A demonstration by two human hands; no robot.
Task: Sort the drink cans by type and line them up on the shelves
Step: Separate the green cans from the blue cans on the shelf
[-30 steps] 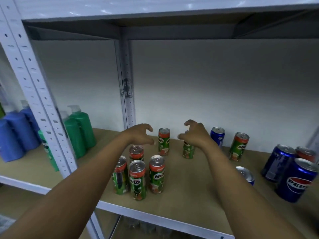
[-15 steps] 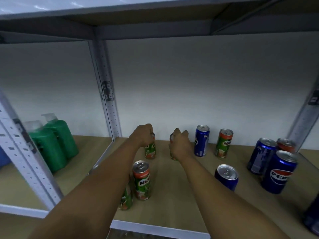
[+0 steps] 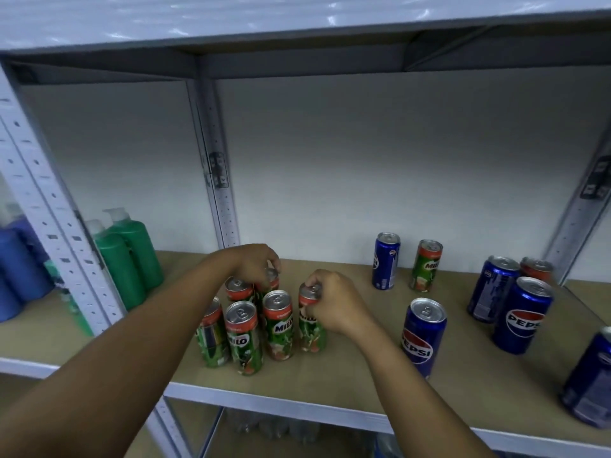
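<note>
- On the shelf (image 3: 363, 368), left of centre, a tight cluster of green Milo cans (image 3: 244, 335) stands upright; the left hand (image 3: 254, 264) curls its fingers over the top of the rear Milo can (image 3: 271, 281), and the right hand (image 3: 334, 307) grasps the rim of the rightmost Milo can (image 3: 310, 322) at the cluster's edge.
- Risk, as I judge it: the cans stand touching or nearly so, and a can set down askew or a nudge from a forearm could topple its neighbours.
- One stray Milo can (image 3: 426, 266) stands by the back wall just beside a slim Pepsi can (image 3: 385, 261); a reach for it would pass close to the front Pepsi can (image 3: 423, 335).
- More Pepsi cans (image 3: 520, 314) are grouped at the right, with a red-topped can (image 3: 536, 268) behind them.
- Green bottles (image 3: 129, 256) and blue bottles (image 3: 20, 269) fill the neighbouring bay, beyond the upright post (image 3: 221, 193).
</note>
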